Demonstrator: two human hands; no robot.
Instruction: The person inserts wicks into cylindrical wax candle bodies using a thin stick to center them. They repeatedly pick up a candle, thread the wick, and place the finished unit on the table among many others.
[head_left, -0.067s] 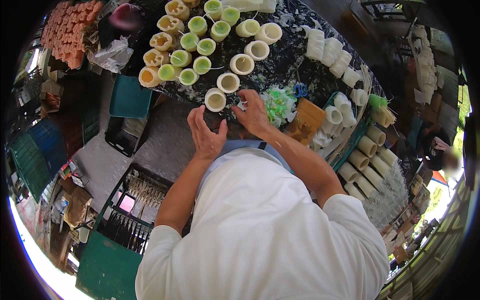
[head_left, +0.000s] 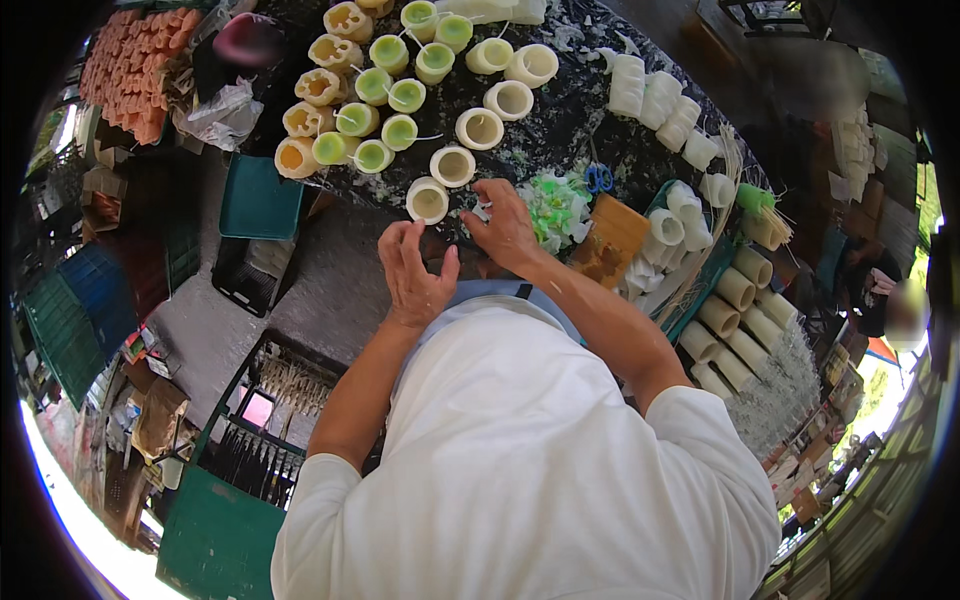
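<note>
1. Nearest the person on the dark, wax-flecked tabletop [head_left: 565,115] stands a cream, round, hollow wax-like cup [head_left: 427,201]; I take clock directions from it.
2. The bare left hand [head_left: 412,275], at six o'clock, is what changed: it has drawn slightly lower, its fingers less stretched. Thumb and fingers stand apart; fingertips are right at the cup's near side, though I can't tell if they touch.
3. The bare right hand [head_left: 507,228], at four o'clock, looks nearly unchanged, thumb and forefinger apart, near a heap of green and white scraps [head_left: 558,208] at three o'clock.
4. Other cream hollow cups [head_left: 479,129] run off toward one o'clock, and green-filled, wicked candles [head_left: 373,86] cluster at eleven; their layout is the same, only the view has shifted a touch.
</note>
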